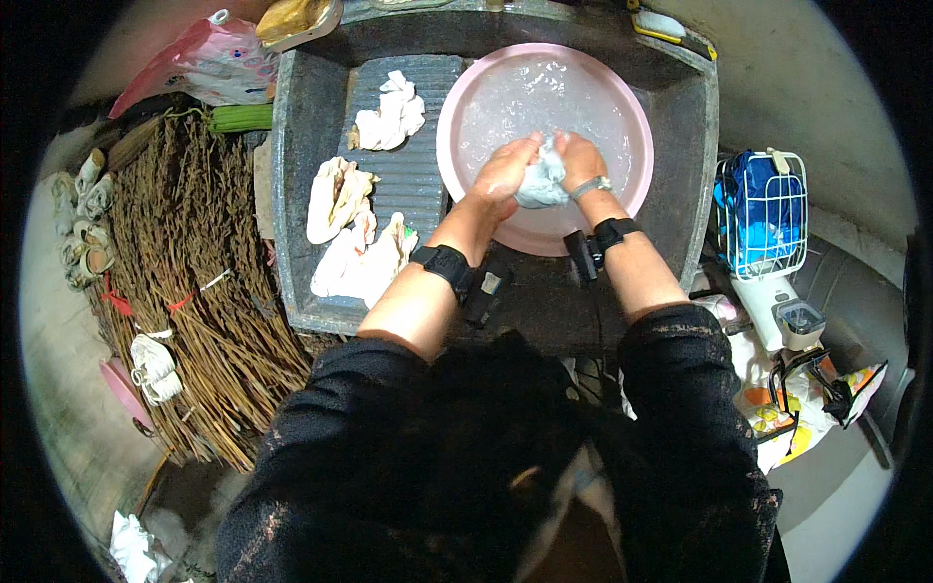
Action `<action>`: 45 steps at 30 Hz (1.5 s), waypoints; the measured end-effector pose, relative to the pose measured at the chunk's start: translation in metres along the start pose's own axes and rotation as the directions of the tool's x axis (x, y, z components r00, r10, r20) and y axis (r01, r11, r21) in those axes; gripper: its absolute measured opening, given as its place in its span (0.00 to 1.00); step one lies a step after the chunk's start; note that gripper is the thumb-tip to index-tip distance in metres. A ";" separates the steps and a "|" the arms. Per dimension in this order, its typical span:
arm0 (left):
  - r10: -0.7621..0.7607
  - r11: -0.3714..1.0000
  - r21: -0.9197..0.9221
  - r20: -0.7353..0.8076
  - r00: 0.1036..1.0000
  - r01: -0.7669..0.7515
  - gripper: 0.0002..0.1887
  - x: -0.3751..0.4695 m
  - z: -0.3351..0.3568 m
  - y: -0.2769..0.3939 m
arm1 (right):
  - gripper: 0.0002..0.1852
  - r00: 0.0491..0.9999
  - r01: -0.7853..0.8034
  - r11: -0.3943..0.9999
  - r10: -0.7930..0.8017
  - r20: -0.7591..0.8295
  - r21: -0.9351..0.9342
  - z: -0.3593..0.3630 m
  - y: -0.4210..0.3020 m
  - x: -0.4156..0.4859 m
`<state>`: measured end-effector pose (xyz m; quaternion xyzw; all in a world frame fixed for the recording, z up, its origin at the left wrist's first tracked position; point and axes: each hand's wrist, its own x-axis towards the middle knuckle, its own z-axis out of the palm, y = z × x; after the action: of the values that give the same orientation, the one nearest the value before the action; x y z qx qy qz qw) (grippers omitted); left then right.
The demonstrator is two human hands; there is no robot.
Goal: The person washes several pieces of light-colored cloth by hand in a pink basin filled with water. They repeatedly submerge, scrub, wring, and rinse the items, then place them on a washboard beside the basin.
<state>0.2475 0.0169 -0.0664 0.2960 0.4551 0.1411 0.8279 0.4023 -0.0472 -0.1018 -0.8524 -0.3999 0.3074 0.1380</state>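
A pale wet cloth (543, 182) is bunched between my two hands over a pink plastic basin (639, 193). Cloudy water (547, 87) with glints and bubbles fills the basin. My left hand (506, 171) grips the cloth from its left side, and my right hand (582, 162) grips it from the right, with the fingertips close together at the top. Part of the bundle hangs at or just above the water; I cannot tell whether it touches. To the left, crumpled white cloths (393, 113) and cream cloths (339, 200) lie on the ribbed washboard (408, 175) of a stone sink.
The stone sink's rim (284, 197) surrounds the basin. A bundle of dried stalks (197, 277) and a green gourd (240, 118) lie left. On the right are a white wire basket (765, 211) with blue bags and a patterned bag (787, 430). A yellow-handled brush (660, 28) rests on the back corner.
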 end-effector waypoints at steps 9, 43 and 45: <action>0.098 0.846 0.502 -0.477 0.873 0.180 0.33 0.016 -0.009 -0.029 | 0.26 0.951 -0.079 0.977 0.133 -0.280 0.199 0.013 -0.001 -0.001; 0.224 0.814 0.565 -0.516 0.827 0.133 0.14 0.028 -0.036 -0.015 | 0.25 0.958 0.098 0.962 -0.021 0.287 -0.256 -0.003 -0.010 -0.009; 0.093 0.886 0.440 -0.480 0.872 0.147 0.12 0.029 -0.030 -0.017 | 0.21 0.978 -0.019 0.977 0.063 0.199 -0.214 -0.014 0.005 -0.001</action>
<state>0.2371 0.0289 -0.1085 0.4329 0.6734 0.0866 0.5930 0.4139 -0.0509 -0.0929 -0.8340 -0.4246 0.3523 -0.0015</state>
